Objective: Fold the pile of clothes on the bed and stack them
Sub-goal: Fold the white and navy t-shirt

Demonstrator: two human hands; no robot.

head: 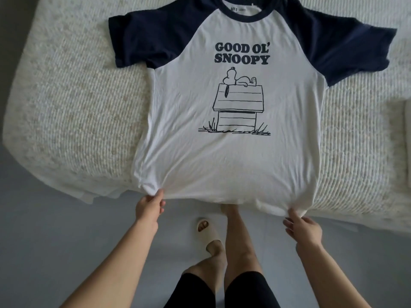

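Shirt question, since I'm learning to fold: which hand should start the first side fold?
Either; probably left. Both hands pinch hem corners of the shirt, left hand and right hand, but the left sleeve lies flatter.

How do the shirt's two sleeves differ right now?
The image-left sleeve lies fairly flat with a straight cuff edge; the image-right sleeve spreads wider and its cuff looks rumpled and slanted. The left one ends beside the print's wording; the right one reaches lower. Both are navy on the white t-shirt.

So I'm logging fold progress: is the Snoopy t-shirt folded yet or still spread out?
Spread out. The t-shirt lies flat, print up, on the bed, both navy sleeves out; the left hand and right hand pinch its hem corners.
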